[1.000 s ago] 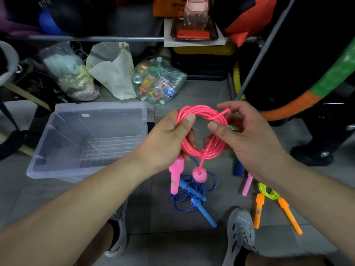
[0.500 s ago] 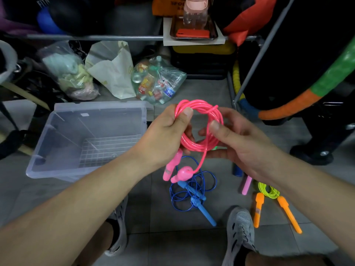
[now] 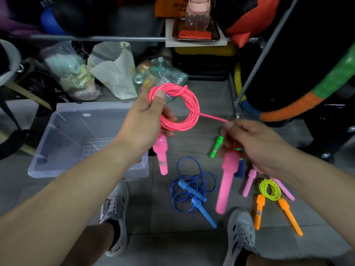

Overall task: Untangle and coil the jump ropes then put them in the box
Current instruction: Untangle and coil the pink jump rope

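Mid-frame, the left hand grips the coiled pink plastic jump rope; the right hand has pulled its pinched tail taut, probably securing the coil.

Head-worn view, forward and down

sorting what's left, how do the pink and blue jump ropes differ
The pink jump rope is wound into a round coil; the blue jump rope sprawls in loose, uneven loops. The pink one is held by the left hand, its tail pinched by the right hand; the blue one lies on the floor. Neither is in the box.
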